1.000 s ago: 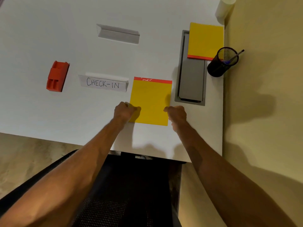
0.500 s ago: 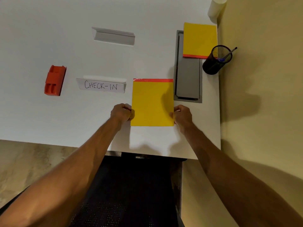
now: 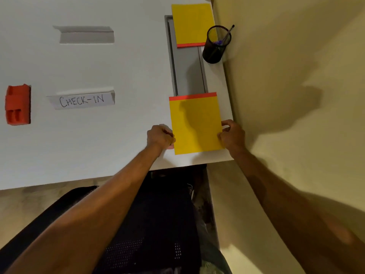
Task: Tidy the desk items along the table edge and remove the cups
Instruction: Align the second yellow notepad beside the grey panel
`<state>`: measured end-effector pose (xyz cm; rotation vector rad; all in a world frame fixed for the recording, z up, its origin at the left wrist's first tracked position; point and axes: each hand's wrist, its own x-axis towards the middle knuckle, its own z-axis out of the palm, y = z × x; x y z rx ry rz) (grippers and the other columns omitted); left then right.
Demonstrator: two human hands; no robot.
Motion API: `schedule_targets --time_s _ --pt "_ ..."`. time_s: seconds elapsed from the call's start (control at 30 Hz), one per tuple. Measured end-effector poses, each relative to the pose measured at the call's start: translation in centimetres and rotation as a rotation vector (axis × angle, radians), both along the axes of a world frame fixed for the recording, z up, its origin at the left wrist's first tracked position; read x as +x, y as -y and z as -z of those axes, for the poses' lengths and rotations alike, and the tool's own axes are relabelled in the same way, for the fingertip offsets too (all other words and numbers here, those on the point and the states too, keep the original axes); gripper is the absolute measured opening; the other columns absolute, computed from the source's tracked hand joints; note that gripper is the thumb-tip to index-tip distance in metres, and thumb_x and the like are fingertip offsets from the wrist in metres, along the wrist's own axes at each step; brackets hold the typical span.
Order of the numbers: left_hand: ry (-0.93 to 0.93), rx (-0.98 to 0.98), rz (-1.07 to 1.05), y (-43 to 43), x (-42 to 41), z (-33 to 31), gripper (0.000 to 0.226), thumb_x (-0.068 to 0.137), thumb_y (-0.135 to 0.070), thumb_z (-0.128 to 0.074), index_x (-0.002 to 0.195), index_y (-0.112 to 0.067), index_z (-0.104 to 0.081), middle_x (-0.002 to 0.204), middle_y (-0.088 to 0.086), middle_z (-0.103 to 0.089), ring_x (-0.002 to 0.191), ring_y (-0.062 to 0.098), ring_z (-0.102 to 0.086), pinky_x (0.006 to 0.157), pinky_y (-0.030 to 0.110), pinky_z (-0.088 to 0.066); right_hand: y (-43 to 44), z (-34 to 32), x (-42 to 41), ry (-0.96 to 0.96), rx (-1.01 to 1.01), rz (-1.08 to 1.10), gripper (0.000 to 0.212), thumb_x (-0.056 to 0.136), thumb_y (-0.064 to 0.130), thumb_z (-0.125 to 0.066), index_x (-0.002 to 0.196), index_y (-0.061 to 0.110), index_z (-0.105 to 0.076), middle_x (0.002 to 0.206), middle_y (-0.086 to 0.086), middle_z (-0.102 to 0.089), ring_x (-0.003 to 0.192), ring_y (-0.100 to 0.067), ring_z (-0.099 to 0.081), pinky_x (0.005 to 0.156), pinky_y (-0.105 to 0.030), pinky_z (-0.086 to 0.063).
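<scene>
Fingers [image 3: 169,135] of my left hand [image 3: 160,137] are curled tight against the left edge of the yellow paper notepad with the red binding strip [image 3: 194,123], and the fingers of my right hand [image 3: 233,135] pinch its right edge, thumb on top of the sheet, so I hold the pad between both hands. It lies flat near the desk's near right corner, its long sides roughly parallel to the right edge of the white desk [image 3: 118,66], its red strip facing the far edge and just overlapping the near end of the grey recessed cable tray [image 3: 187,72].

Beyond it, a second yellow notepad with a red strip [image 3: 192,24] lies over the far end of that tray, its strip turned toward the near edge. Just beside it, at the right edge, stands a black mesh pen cup [image 3: 216,46] with a pen [image 3: 227,35] leaning out of it.

Toward the middle of the desk lies a folded white paper tent sign lettered CHECK-IN [image 3: 82,100], and further toward the far edge a second, blank folded white paper sign [image 3: 86,35]. An orange plastic stapler-like block [image 3: 17,104] sits near the left side of what I can see.

Below the near edge I see a black mesh chair [image 3: 148,224] between my forearms.
</scene>
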<state>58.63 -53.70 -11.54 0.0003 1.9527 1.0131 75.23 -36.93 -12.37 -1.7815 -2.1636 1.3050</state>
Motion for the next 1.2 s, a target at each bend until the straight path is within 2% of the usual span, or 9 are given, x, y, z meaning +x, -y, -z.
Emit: schedule_targets --time_s 0.1,0.3,0.4,0.53,0.73,0.9,0.97,1.1,1.2 --pt "-0.014 -0.026 0.037 -1.5 1.9 0.9 0.025 0.075 0.017 -0.072 0.074 -0.007 -0.067 0.092 0.017 -0.068 0.071 0.03 -0.071 0.062 0.042 -0.063 -0.5 0.4 1.8 0.075 0.071 0.007 0.035 0.082 -0.005 -0.061 0.112 0.011 -0.07 0.098 -0.015 -0.072 0.087 -0.032 -0.066 0.075 -0.042 -0.056" --pt "-0.074 -0.091 0.077 -3.3 3.7 2.2 0.014 0.078 0.011 -0.071 0.081 -0.003 -0.072 0.09 0.018 -0.072 0.072 0.031 -0.073 0.069 0.046 -0.062 -0.8 0.8 3.3 0.087 0.16 -0.034 0.029 0.078 -0.008 -0.057 0.098 0.003 -0.073 0.088 -0.017 -0.071 0.067 -0.025 -0.054 0.06 -0.034 -0.044" --pt "-0.119 -0.115 0.096 -3.5 4.1 2.5 0.009 0.078 0.006 -0.073 0.08 -0.002 -0.073 0.086 0.017 -0.072 0.073 0.03 -0.073 0.07 0.046 -0.062 -0.6 1.0 3.4 0.103 0.179 -0.041 0.023 0.077 -0.008 -0.054 0.089 0.0 -0.072 0.088 -0.017 -0.071 0.071 -0.032 -0.06 0.059 -0.032 -0.042" --pt "-0.129 -0.113 0.094 -3.5 4.5 2.7 0.008 0.074 0.005 -0.076 0.081 0.001 -0.074 0.081 0.018 -0.073 0.07 0.031 -0.073 0.069 0.048 -0.062 -0.4 1.3 3.3 0.177 0.178 -0.066 0.011 0.079 -0.005 -0.053 0.078 0.005 -0.056 0.085 -0.014 -0.06 0.077 -0.03 -0.055 0.061 -0.033 -0.035" --pt "-0.118 -0.112 0.092 -3.9 4.8 2.4 0.008 0.078 -0.001 -0.075 0.083 0.004 -0.073 0.083 0.02 -0.073 0.076 0.033 -0.073 0.075 0.048 -0.061 -0.1 1.1 3.1 0.249 0.218 -0.115 0.019 0.083 0.0 -0.056 0.102 -0.003 -0.062 0.114 -0.022 -0.061 0.104 -0.039 -0.057 0.08 -0.04 -0.045" --pt "-0.215 -0.155 0.186 -4.0 5.4 1.3 0.005 0.078 -0.007 -0.071 0.074 -0.005 -0.068 0.074 0.011 -0.069 0.074 0.027 -0.07 0.073 0.039 -0.061 0.1 0.8 2.7 0.302 0.201 -0.143 0.023 0.084 0.004 -0.059 0.105 -0.004 -0.061 0.118 -0.022 -0.058 0.107 -0.039 -0.057 0.077 -0.038 -0.045" --pt "-0.251 -0.167 0.228 -4.1 5.6 1.2 0.016 0.079 -0.008 -0.069 0.066 -0.013 -0.061 0.065 0.002 -0.059 0.07 0.023 -0.064 0.065 0.031 -0.053 0.1 0.6 2.6 0.306 0.185 -0.147 0.023 0.084 0.004 -0.06 0.105 -0.004 -0.061 0.119 -0.022 -0.057 0.109 -0.039 -0.056 0.077 -0.038 -0.046" --pt "-0.299 -0.167 0.293 -3.9 5.6 1.3 0.029 0.084 -0.01 -0.064 0.061 -0.02 -0.049 0.064 -0.004 -0.049 0.061 0.013 -0.051 0.06 0.026 -0.04 0.3 0.2 2.5 0.317 0.177 -0.19 0.026 0.084 0.006 -0.06 0.108 -0.004 -0.058 0.122 -0.023 -0.053 0.113 -0.039 -0.051 0.085 -0.042 -0.046" --pt "-0.335 -0.125 0.33 -3.4 5.1 1.0 0.029 0.088 -0.015 -0.064 0.065 -0.025 -0.05 0.07 -0.008 -0.051 0.068 0.012 -0.051 0.059 0.02 -0.038 0.7 -0.3 2.4 0.322 0.258 -0.24 0.03 0.085 0.008 -0.057 0.113 -0.001 -0.054 0.127 -0.02 -0.048 0.119 -0.037 -0.044 0.093 -0.045 -0.042"
